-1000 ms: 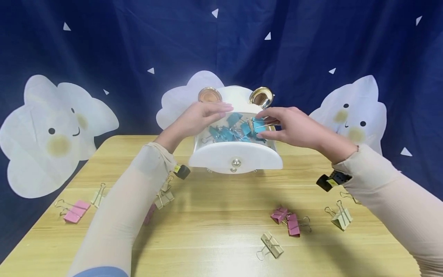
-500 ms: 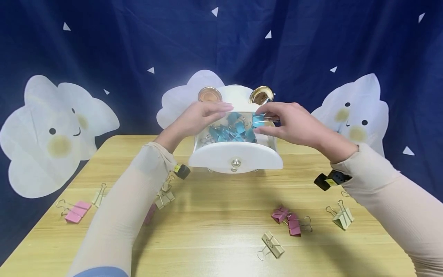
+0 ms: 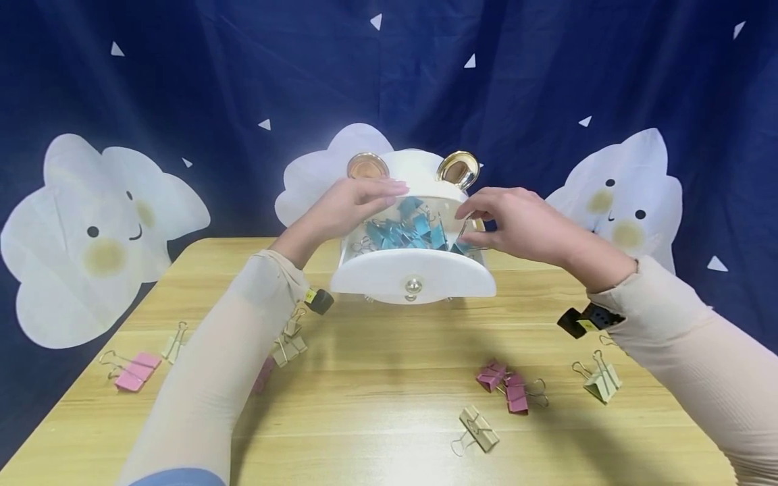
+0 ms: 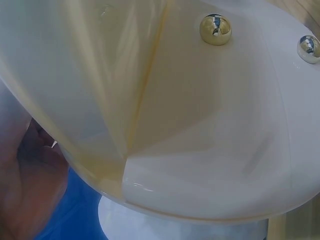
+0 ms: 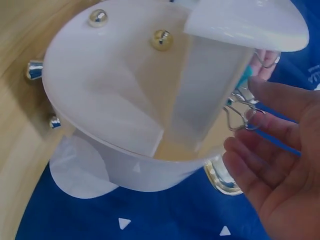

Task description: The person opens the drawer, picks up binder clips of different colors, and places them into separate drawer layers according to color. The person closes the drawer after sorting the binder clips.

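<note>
Clips in drawer (image 3: 392, 235): turq. blue. Drawer front (image 3: 371, 275): plain wht, knob (image 3: 414, 286) shiny silvery-gold. Case (image 3: 413, 164): wht too. Bells (image 3: 458, 170): bright gold. Loose clips, mixed: pink clips (image 3: 138, 371), pale cream clips (image 3: 601, 386), tan clip (image 3: 478, 430). Table (image 3: 377, 405): lt. yellowish wood, streaky grain. Curtain (image 3: 304, 61): navy w/ wht triangles (image 3: 377, 22). Clouds (image 3: 73, 182): wht, blk eyes (image 3: 92, 231), yel. cheek spots (image 3: 103, 257). Sleeves (image 3: 200, 371): cream; blue edge (image 3: 179, 478), L one.

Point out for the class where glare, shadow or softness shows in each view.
Head view: glare whitens the near middle of the wooden table, and a soft shadow falls beside the right sleeve; left wrist view: the drawer looks hazy, while the metal ball carries bright and dark reflections; right wrist view: soft-edged shading crosses the white box.
</note>
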Available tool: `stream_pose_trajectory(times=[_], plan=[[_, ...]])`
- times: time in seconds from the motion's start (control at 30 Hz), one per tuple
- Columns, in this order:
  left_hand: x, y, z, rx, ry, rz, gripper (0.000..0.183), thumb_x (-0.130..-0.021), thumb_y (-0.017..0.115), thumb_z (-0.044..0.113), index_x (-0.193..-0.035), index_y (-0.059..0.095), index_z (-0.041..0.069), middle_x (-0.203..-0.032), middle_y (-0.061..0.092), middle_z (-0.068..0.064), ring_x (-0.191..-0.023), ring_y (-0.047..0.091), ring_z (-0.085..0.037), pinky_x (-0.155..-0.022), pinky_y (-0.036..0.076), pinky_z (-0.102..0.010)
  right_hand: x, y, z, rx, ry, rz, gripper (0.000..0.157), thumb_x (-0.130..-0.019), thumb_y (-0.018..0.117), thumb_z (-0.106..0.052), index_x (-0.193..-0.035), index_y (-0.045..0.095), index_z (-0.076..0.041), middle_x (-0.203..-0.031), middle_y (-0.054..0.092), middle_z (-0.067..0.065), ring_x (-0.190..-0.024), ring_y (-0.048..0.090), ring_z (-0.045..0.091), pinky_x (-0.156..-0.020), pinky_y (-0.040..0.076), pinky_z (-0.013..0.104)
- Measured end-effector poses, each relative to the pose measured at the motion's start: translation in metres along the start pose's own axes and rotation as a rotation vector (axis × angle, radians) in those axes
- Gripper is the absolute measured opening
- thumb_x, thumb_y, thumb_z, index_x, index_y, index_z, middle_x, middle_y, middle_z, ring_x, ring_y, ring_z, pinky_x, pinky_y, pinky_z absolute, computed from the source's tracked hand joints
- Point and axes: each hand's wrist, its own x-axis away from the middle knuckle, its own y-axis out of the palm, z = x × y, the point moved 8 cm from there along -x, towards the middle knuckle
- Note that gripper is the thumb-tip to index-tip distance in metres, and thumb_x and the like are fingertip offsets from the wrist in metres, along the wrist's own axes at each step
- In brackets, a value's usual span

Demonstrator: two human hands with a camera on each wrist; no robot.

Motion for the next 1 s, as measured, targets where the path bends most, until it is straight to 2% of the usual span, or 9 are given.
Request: stream_pose_trajectory(times=[0.13, 0.3, 0.37, 0.47, 0.53, 0.63, 0.7, 0.83, 1.0], plan=[[-0.001, 0.000, 0.002, -0.013, 0.013, -0.007, 0.034, -0.102, 0.055, 0.027, -0.135, 0.061, 0.022, -0.141, 0.054, 0.007, -0.132, 0.044, -0.007, -0.113, 0.027, -0.026, 0.002, -0.001, -0.003, 0.006, -0.051, -0.009, 0.029, -0.080, 0.083, -0.021, -0.106, 0.071, -0.012, -0.098, 0.067, -0.002, -0.087, 0.063, 0.017, -0.076, 0.051, 0.037], [-0.001, 0.000, 0.002, -0.007, 0.017, -0.007, 0.034, -0.102, 0.055, 0.025, -0.134, 0.062, 0.022, -0.141, 0.054, 0.007, -0.132, 0.044, -0.007, -0.113, 0.027, -0.027, -0.001, 0.003, -0.010, 0.063, -0.107, 0.034, 0.014, -0.082, 0.081, -0.018, -0.089, 0.070, -0.014, -0.081, 0.060, -0.004, -0.070, 0.057, 0.011, -0.061, 0.048, 0.031], [-0.001, 0.000, 0.002, -0.009, 0.014, -0.008, 0.034, -0.102, 0.055, 0.027, -0.135, 0.061, 0.022, -0.141, 0.053, 0.007, -0.132, 0.044, -0.007, -0.113, 0.028, -0.027, -0.004, 0.005, -0.010, 0.097, -0.092, 0.059, 0.013, -0.084, 0.079, -0.018, -0.080, 0.067, -0.015, -0.074, 0.056, -0.005, -0.063, 0.052, 0.010, -0.055, 0.042, 0.030], [-0.001, 0.002, 0.001, -0.006, 0.010, -0.012, 0.035, -0.102, 0.055, 0.029, -0.135, 0.061, 0.023, -0.141, 0.053, 0.008, -0.133, 0.044, -0.007, -0.113, 0.028, -0.028, -0.007, 0.008, -0.008, 0.149, -0.028, 0.086, 0.022, -0.086, 0.077, -0.020, -0.072, 0.060, -0.018, -0.068, 0.051, -0.006, -0.056, 0.045, 0.012, -0.048, 0.035, 0.031], [-0.001, 0.002, 0.000, -0.006, 0.009, -0.010, 0.035, -0.102, 0.054, 0.030, -0.135, 0.061, 0.023, -0.141, 0.053, 0.009, -0.132, 0.044, -0.006, -0.113, 0.028, -0.027, -0.009, 0.010, -0.007, 0.195, 0.008, 0.099, 0.025, -0.086, 0.076, -0.022, -0.069, 0.058, -0.019, -0.068, 0.051, -0.006, -0.054, 0.045, 0.014, -0.046, 0.034, 0.033], [-0.001, 0.002, 0.001, -0.003, 0.009, -0.004, 0.034, -0.102, 0.055, 0.030, -0.135, 0.061, 0.023, -0.141, 0.053, 0.009, -0.132, 0.044, -0.006, -0.113, 0.028, -0.027, -0.011, 0.013, -0.007, 0.226, 0.024, 0.105, 0.023, -0.085, 0.077, -0.027, -0.071, 0.060, -0.020, -0.071, 0.055, -0.008, -0.054, 0.048, 0.014, -0.045, 0.038, 0.035], [-0.001, 0.002, 0.000, -0.002, 0.008, -0.001, 0.034, -0.101, 0.055, 0.030, -0.135, 0.061, 0.023, -0.141, 0.053, 0.009, -0.132, 0.044, -0.006, -0.113, 0.028, -0.027, -0.011, 0.014, -0.007, 0.197, 0.017, 0.099, 0.021, -0.084, 0.078, -0.029, -0.073, 0.062, -0.020, -0.071, 0.057, -0.009, -0.056, 0.051, 0.013, -0.046, 0.040, 0.035], [0.000, 0.002, 0.001, 0.007, 0.008, -0.003, 0.034, -0.101, 0.055, 0.031, -0.134, 0.062, 0.024, -0.140, 0.053, 0.009, -0.132, 0.043, -0.005, -0.113, 0.028, -0.027, -0.008, 0.009, -0.007, 0.066, 0.025, 0.073, 0.020, -0.088, 0.075, -0.034, -0.076, 0.067, -0.021, -0.067, 0.058, -0.010, -0.057, 0.051, 0.010, -0.050, 0.040, 0.032], [0.001, 0.001, 0.001, 0.014, 0.006, -0.006, 0.034, -0.102, 0.055, 0.030, -0.134, 0.062, 0.023, -0.140, 0.053, 0.009, -0.132, 0.044, -0.005, -0.113, 0.028, -0.026, 0.003, -0.005, -0.014, 0.006, 0.035, 0.109, 0.021, -0.093, 0.068, -0.033, -0.078, 0.069, -0.020, -0.064, 0.056, -0.011, -0.054, 0.047, 0.009, -0.053, 0.040, 0.030]])
